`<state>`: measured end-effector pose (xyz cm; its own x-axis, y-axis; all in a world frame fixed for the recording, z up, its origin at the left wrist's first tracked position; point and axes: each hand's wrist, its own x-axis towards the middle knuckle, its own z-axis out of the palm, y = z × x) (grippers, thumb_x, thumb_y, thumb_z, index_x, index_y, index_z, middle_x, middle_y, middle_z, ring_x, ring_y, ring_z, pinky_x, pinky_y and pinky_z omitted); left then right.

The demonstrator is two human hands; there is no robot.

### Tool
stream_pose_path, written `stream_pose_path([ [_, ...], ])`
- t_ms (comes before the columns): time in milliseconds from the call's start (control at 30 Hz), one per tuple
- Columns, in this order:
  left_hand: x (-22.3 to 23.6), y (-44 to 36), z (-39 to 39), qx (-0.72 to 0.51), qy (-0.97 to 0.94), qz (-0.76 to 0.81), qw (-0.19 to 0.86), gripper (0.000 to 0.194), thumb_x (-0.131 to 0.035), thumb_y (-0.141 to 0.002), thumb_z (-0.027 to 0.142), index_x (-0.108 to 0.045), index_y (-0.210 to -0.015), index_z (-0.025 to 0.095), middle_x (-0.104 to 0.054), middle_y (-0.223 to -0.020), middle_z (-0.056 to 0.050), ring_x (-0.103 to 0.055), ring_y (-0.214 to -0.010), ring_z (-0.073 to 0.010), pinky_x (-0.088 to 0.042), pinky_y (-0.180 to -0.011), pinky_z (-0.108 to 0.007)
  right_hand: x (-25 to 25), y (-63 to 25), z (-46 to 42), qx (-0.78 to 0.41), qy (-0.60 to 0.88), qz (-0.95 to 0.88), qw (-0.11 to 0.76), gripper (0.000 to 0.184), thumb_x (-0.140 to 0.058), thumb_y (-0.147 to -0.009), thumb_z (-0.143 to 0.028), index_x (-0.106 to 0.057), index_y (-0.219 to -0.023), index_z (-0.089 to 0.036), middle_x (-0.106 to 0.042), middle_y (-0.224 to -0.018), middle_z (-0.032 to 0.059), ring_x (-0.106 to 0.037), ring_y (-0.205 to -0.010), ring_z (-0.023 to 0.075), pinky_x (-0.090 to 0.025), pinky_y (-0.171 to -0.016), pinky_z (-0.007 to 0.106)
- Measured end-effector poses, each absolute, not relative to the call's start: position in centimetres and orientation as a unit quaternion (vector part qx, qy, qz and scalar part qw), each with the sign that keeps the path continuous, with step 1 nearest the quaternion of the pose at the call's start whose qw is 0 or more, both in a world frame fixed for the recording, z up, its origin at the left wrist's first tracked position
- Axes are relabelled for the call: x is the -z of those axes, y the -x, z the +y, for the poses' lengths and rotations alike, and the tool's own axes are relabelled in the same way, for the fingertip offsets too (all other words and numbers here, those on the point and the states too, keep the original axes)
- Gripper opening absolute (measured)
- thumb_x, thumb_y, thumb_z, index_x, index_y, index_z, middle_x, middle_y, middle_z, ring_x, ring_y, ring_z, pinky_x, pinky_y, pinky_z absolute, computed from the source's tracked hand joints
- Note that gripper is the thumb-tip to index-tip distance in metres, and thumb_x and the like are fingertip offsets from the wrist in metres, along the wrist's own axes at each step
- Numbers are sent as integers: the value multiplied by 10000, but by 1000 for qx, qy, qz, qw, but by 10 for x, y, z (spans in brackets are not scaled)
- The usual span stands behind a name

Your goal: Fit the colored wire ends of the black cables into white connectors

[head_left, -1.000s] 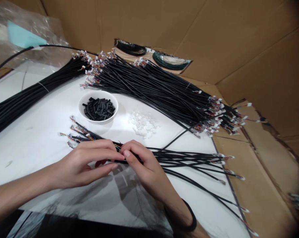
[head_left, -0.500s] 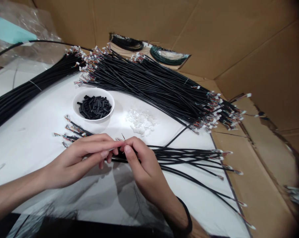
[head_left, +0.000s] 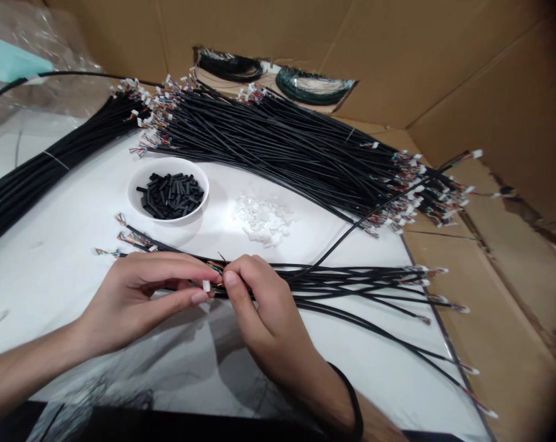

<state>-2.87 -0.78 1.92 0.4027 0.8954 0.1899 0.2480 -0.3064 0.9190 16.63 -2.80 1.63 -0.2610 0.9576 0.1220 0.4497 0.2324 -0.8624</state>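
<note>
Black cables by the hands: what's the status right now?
Left hand: small white connector at the fingertips. Right hand: pinching ends of black cables. Bowl of black tubing beyond, not in the way.

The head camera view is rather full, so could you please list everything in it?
Bowl: one, white, mid-table.
Short tubes: many, black, in the bowl.
Plastic pieces: a heap, white, right of the bowl.
Cable spread: one, black with coloured ends, behind the bowl.
Tied bundle: one, black, left edge.
Loose cables: several, black, at the hands.
Wire coils: two, black and dark green, at the back.
Plastic bag: one, clear, top left.
Table top: one, white, under these.
Cardboard: brown, around the table.
White connector: one, white, in the left hand.
Left hand: one, holding the connector.
Right hand: one, pinching cables.
Wristband: one, black, right wrist.
</note>
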Motion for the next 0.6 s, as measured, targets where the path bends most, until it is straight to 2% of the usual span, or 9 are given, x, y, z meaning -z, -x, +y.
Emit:
stream_pose_path([
  [133,-20,26,-9,-393,-757,376,360,255,-726,-832,87,-773,-993,280,-731,-967,13,-702,-854,-108,-588,-734,-147,-18,-165,-30,-349,504,-714,339,242,-397,-998,-198,-505,-781,-189,-538,-738,21,-500,-711,177,-381,-669,318],
  [233,-20,25,-9,-398,-773,370,326,302,-706,-847,70,-754,-1053,286,-703,-977,6,-679,-850,-105,-580,-729,-167,-19,-165,-31,-334,505,-722,337,243,-389,-999,-187,-508,-787,-191,-556,-749,31,-501,-721,182,-394,-673,320],
  [367,-19,24,-10,-402,-775,364,325,349,-703,-848,64,-731,-1113,289,-723,-995,1,-686,-850,-115,-593,-723,-190,-18,-165,-31,-289,493,-745,345,238,-382,-994,-159,-519,-803,-191,-588,-760,43,-499,-726,188,-407,-688,331],
  [600,-18,25,-13,-399,-764,398,315,239,-741,-839,134,-727,-1024,285,-755,-948,28,-710,-821,-134,-615,-701,-226,-18,-166,-32,-264,489,-758,342,258,-381,-998,-159,-543,-798,-175,-594,-745,53,-492,-707,190,-396,-675,343],
])
